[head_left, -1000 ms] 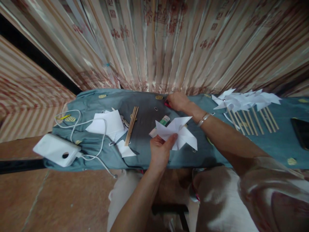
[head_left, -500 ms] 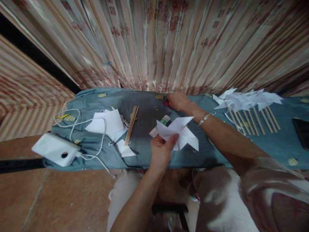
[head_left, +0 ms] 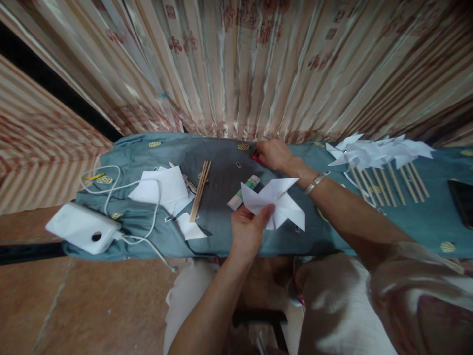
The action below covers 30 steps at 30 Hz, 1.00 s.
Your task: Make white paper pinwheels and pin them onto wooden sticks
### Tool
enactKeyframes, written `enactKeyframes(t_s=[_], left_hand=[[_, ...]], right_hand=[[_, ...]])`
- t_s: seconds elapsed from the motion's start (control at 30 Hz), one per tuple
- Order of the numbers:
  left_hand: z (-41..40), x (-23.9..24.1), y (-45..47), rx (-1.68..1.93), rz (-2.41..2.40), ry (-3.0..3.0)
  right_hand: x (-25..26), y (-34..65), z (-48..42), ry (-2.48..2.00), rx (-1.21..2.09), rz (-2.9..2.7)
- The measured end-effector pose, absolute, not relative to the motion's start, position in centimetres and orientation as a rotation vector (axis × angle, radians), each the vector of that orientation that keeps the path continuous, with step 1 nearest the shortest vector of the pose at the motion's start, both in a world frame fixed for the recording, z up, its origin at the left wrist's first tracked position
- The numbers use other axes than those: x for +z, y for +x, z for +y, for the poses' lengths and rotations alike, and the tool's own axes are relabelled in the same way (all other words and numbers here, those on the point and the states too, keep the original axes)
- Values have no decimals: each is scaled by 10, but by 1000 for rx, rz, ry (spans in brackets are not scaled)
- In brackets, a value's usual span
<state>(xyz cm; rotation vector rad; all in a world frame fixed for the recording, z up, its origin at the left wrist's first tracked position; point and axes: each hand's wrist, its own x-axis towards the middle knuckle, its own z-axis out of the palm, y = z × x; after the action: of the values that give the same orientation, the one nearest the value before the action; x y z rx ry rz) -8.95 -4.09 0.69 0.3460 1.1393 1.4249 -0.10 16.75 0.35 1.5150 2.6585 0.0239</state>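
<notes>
My left hand (head_left: 248, 228) pinches a white paper pinwheel (head_left: 281, 204) between thumb and fingers, above the cloth. My right hand (head_left: 275, 154) reaches to the far edge of the table, its fingers closed around a small red and dark object (head_left: 255, 157); its kind is too small and covered to make out. A glue stick (head_left: 244, 192) with a green label lies just behind the pinwheel, partly covered by it. To the left, a few thin wooden sticks (head_left: 201, 190) lie in a bundle.
White paper sheets (head_left: 166, 185) lie left of the sticks, over what looks like scissors. Beyond them sit a white power bank (head_left: 83, 228) with a cable and a yellow pen (head_left: 95, 176). Several finished pinwheels (head_left: 380, 152) on sticks and a dark phone (head_left: 461, 202) are on the right.
The view has shifted slightly. Both hands stay nearly in place, the left still on the pinwheel and the right still at the small red object.
</notes>
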Motion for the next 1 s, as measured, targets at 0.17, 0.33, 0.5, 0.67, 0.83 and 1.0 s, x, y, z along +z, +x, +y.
enactKeyframes(t_s=[0.17,0.33,0.5,0.67,0.83,1.0], left_hand=[[-40,6,-88,1424,1140,333],[-39,6,-90,1430,1128,325],[-37,8,-95,1471,1147,341],[-34,8,-100,1544,1186,400],[-29,1,-99,1592,1175,468],[-23,-5,-95,1619,1187,538]], right_hand=[[4,5,164,1656,-13,2701],[3,19,158,1961,-229,2779],[-10,40,128,2355,-1173,2792],[-31,66,71,2360,-1828,2609],[-42,91,19,2371,-1063,2768],[-43,96,-1,1854,-157,2824]])
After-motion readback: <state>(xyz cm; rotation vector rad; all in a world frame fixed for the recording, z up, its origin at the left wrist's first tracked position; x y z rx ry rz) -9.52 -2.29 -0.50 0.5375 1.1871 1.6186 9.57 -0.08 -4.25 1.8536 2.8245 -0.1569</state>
